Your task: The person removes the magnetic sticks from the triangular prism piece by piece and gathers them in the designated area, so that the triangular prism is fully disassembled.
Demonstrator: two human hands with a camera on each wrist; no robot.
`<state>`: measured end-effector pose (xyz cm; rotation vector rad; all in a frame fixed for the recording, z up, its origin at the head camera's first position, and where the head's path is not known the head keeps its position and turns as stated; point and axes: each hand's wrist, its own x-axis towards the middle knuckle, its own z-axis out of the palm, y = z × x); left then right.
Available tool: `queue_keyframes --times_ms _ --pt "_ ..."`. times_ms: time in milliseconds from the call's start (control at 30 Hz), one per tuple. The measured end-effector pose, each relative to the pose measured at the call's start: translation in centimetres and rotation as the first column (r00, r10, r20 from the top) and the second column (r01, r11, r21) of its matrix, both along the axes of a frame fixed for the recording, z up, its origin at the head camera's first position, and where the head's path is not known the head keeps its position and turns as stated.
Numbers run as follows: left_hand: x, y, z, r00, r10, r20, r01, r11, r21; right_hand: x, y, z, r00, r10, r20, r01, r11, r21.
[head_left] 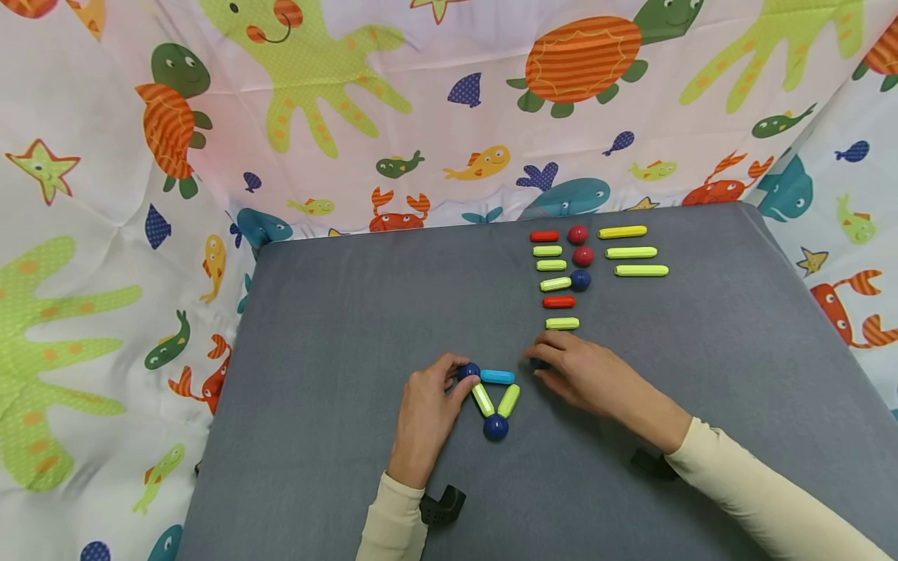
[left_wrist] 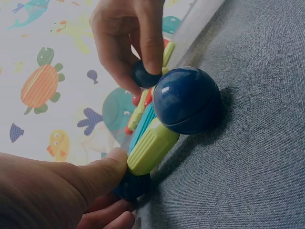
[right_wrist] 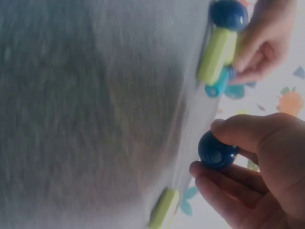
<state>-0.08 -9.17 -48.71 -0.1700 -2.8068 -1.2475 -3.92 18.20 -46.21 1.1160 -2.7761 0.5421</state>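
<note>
My left hand pinches a dark blue ball at one corner of a small built shape. From that ball run a light blue rod and a lime rod. A second lime rod and the first meet at another dark blue ball, forming a V. To the right, my right hand holds a loose dark blue ball between thumb and fingers, apart from the shape. In the left wrist view the near blue ball rests on the grey cloth.
Beyond my right hand lies a column of short red and lime rods. Beside it are two red balls and a blue ball touching a lime rod. Longer yellow-green rods lie farther right. A patterned curtain borders the grey table.
</note>
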Motion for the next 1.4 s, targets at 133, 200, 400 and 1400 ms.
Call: queue_keyframes --times_ms 133,200,400,1400 --pt "0.0 -0.1 0.0 1.0 -0.001 0.002 0.001 1.0 0.005 -0.9 1.3 0.6 0.999 -0.043 -0.013 0.043 0.998 -0.046" --pt "0.0 -0.1 0.1 1.0 -0.002 0.002 0.002 1.0 0.007 -1.4 2.1 1.0 0.997 -0.078 -0.02 0.077 0.995 -0.063" --pt "0.1 -0.2 0.1 1.0 -0.006 -0.009 0.006 1.0 0.009 -3.3 4.4 1.2 0.974 -0.224 -0.029 0.221 0.971 -0.093" --pt "0.1 -0.1 0.0 0.999 -0.016 -0.035 0.016 1.0 -0.02 -6.7 7.7 -1.1 0.924 -0.377 0.07 0.377 0.926 0.018"
